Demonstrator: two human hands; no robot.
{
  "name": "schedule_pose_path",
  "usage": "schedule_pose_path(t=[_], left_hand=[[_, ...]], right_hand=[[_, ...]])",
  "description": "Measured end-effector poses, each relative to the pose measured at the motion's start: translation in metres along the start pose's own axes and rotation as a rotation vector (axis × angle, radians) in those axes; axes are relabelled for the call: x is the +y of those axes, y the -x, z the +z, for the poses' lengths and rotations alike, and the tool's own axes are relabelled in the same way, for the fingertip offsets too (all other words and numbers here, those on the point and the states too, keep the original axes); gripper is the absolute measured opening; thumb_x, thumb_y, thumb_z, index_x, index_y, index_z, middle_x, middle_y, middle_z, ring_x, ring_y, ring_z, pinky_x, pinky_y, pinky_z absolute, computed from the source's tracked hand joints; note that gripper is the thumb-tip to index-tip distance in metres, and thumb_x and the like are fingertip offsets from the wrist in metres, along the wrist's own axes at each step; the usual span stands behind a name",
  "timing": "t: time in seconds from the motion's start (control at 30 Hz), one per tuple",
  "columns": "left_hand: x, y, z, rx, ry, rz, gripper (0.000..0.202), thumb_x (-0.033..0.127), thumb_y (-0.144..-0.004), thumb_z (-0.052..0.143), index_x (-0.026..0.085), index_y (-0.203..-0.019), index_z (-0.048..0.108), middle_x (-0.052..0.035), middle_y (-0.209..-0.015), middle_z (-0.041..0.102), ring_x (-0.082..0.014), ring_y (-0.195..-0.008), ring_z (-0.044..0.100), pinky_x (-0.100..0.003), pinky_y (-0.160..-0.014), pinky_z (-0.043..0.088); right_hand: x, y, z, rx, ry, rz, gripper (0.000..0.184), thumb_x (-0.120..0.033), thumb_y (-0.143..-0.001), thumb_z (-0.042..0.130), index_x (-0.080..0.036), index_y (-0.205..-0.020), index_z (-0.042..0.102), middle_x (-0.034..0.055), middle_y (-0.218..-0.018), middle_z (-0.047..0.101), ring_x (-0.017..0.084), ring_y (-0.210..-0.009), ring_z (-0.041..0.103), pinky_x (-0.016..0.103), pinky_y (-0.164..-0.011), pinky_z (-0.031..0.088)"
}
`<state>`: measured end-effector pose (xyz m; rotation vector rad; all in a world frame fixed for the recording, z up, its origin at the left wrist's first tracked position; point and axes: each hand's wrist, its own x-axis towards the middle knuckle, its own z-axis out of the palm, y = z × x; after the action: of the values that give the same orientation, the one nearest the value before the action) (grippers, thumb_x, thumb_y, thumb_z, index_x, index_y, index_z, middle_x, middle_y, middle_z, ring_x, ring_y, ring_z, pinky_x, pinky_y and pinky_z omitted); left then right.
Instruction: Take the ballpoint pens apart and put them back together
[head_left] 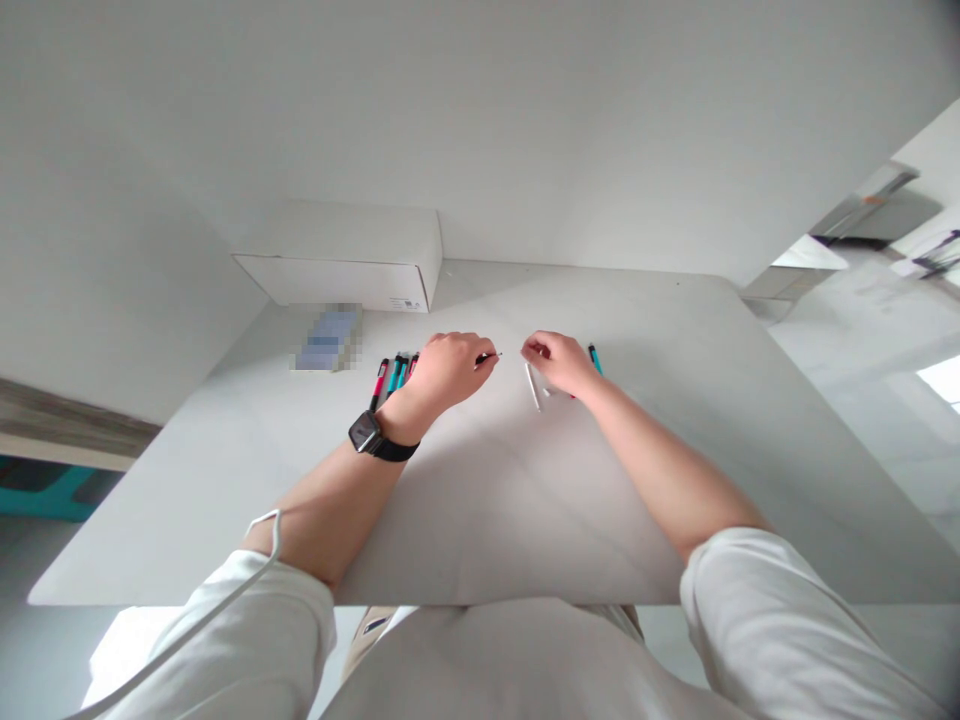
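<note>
My left hand (446, 368), with a black watch (367, 433) on its wrist, is closed around a thin dark pen part (489, 356) whose tip points right. Just left of it lie several pink and teal pens (394, 377) on the white table (525, 500). My right hand (559, 362) rests with curled fingers over small pen parts; what it holds is unclear. A white pen tube (532, 387) lies just below its fingers, and a teal pen (595, 359) pokes out behind it.
A white cardboard box (352, 262) stands at the table's back left against the wall. A blurred-out flat item (328, 340) lies in front of it. Another table with papers (900, 260) is at the far right.
</note>
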<state>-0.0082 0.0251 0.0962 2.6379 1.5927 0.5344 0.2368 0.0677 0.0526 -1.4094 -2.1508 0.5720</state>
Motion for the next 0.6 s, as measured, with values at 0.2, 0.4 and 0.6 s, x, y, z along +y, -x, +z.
schedule_pose_path(t=[0.2, 0.4, 0.6], left_hand=[[0.005, 0.001, 0.002, 0.007, 0.013, 0.038, 0.029, 0.037, -0.103, 0.050, 0.025, -0.105, 0.076, -0.0086, -0.098, 0.076, -0.0266, -0.096, 0.069, -0.039, -0.089, 0.047], [0.009, 0.001, 0.007, 0.024, 0.001, 0.044, 0.026, 0.037, -0.102, 0.054, 0.023, -0.101, 0.076, -0.0087, -0.096, 0.076, -0.0266, -0.095, 0.069, -0.039, -0.088, 0.047], [0.005, 0.000, 0.007, 0.044, 0.008, 0.051, 0.023, 0.037, -0.102, 0.057, 0.024, -0.102, 0.076, -0.0074, -0.096, 0.076, -0.0264, -0.094, 0.069, -0.039, -0.086, 0.046]], right_hand=[[-0.029, 0.006, 0.004, -0.046, -0.394, -0.007, 0.023, -0.047, -0.094, 0.063, -0.025, -0.095, 0.070, 0.0009, -0.095, 0.075, 0.019, -0.087, 0.066, 0.030, -0.079, 0.048], [-0.028, 0.006, 0.013, -0.040, -0.429, -0.015, 0.024, -0.047, -0.091, 0.067, -0.023, -0.092, 0.071, 0.0010, -0.087, 0.073, 0.019, -0.081, 0.062, 0.030, -0.073, 0.046], [-0.020, 0.005, 0.006, 0.018, -0.377, -0.071, 0.020, -0.042, -0.094, 0.066, -0.024, -0.097, 0.074, 0.0028, -0.094, 0.076, 0.019, -0.083, 0.066, 0.031, -0.077, 0.049]])
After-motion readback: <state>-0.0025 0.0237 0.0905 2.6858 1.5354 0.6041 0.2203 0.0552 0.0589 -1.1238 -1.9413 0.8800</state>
